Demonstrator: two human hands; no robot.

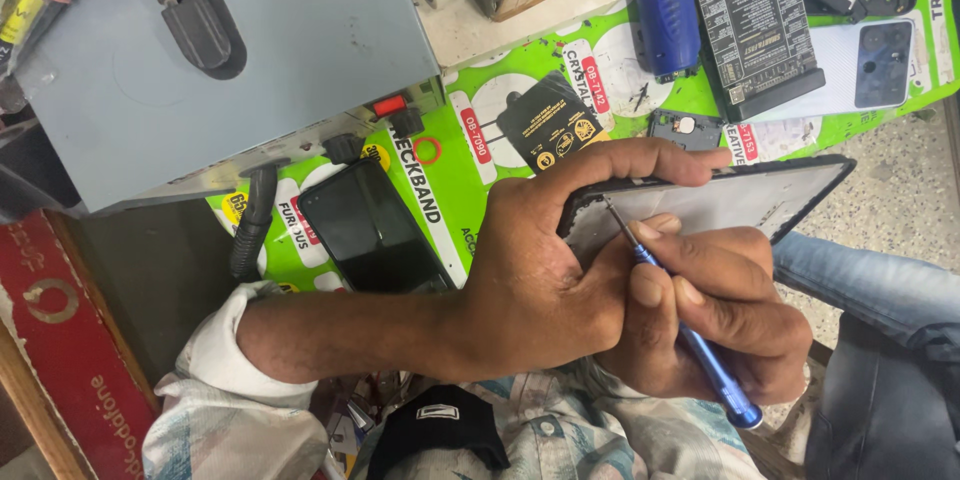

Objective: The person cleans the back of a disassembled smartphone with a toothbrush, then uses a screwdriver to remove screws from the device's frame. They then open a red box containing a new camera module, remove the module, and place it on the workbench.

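My left hand (pixel 545 250) grips a phone frame (pixel 760 195) with a black rim and pale inner plate, holding it by its left end above my lap. My right hand (pixel 715 310) is closed around a blue-handled screwdriver (pixel 700 355). Its thin metal tip touches the frame's upper left corner, just under my left index finger. My left forearm comes in from the lower left with a rolled white sleeve (pixel 215 355).
A grey metal machine (pixel 220 50) fills the upper left. On the green printed mat (pixel 450 190) lie a black phone (pixel 370 230), a black and gold battery (pixel 550 125), a blue part (pixel 665 5), a black board (pixel 755 20) and a white phone back (pixel 860 70). A red box (pixel 70 340) stands at left.
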